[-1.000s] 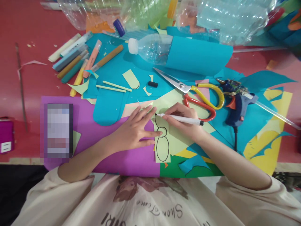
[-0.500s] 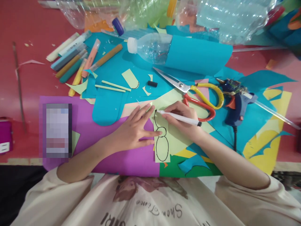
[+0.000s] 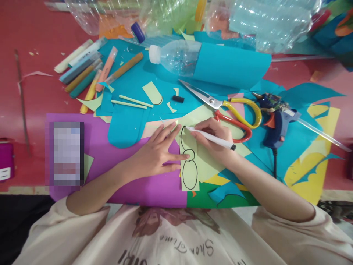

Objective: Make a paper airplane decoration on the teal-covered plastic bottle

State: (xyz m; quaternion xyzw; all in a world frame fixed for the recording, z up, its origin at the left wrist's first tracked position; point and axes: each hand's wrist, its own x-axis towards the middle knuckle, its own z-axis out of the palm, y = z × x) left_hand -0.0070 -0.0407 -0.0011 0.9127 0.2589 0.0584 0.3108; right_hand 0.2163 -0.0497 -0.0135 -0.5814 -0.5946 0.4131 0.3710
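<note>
My left hand [image 3: 157, 152] lies flat with fingers spread, pressing on a pale green paper sheet [image 3: 205, 167] and the purple sheet [image 3: 116, 162] beneath it. My right hand [image 3: 213, 138] is closed on a white marker pen [image 3: 211, 137], its tip touching the paper near the top of a black outline. The black outline [image 3: 189, 165] shows one closed oval below and a second loop above it, still open at the top.
Yellow-and-red scissors [image 3: 234, 112] and a blue glue gun [image 3: 277, 117] lie to the right. A clear bottle wrapped in teal paper [image 3: 209, 60] lies behind. Several markers [image 3: 88, 73] sit at the left, a phone [image 3: 67, 152] on the purple sheet. Paper scraps are scattered around.
The pen tip has moved up and slightly right along the upper loop, lengthening the black line. My left hand has stayed in place.
</note>
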